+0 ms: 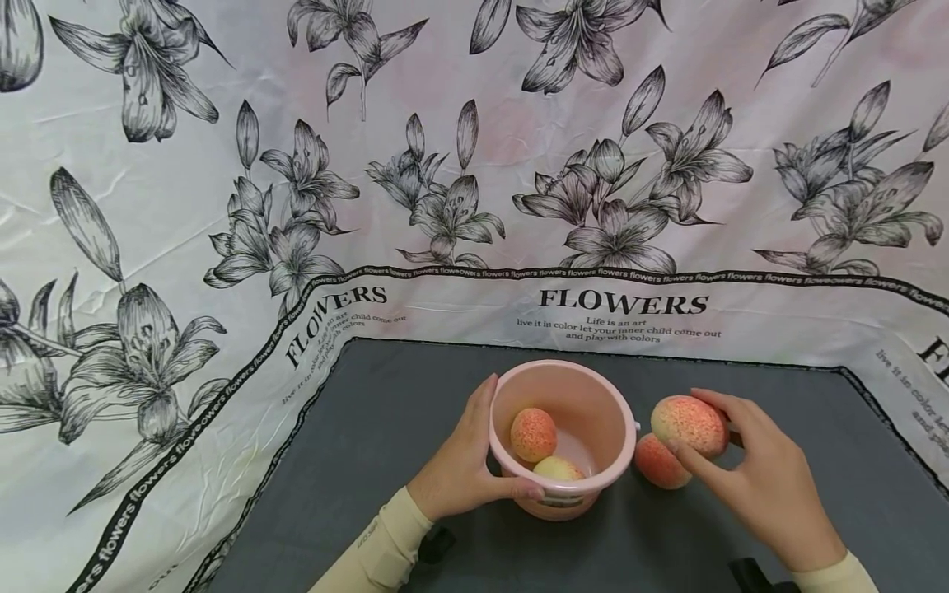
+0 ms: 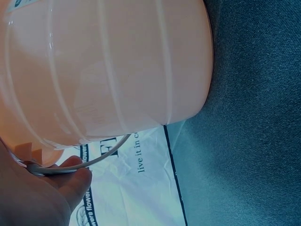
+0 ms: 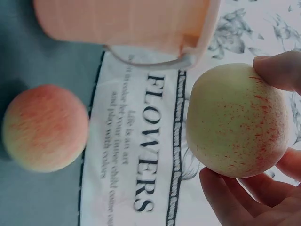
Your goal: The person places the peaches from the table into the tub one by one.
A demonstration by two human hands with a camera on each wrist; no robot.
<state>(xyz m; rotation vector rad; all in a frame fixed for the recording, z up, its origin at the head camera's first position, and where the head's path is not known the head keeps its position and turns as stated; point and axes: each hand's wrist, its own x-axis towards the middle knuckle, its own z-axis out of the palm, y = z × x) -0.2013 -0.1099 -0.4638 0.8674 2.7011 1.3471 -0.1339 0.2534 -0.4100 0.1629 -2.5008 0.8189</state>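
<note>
Speckled peach in right hand, near pink bucket.

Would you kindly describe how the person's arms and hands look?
The left hand and right hand wear no gloves. The left sleeve is pale cream, with dark lettering too small to read; the right sleeve, only partly in view, is similarly cream. A small black object shows beside each sleeve.
</note>
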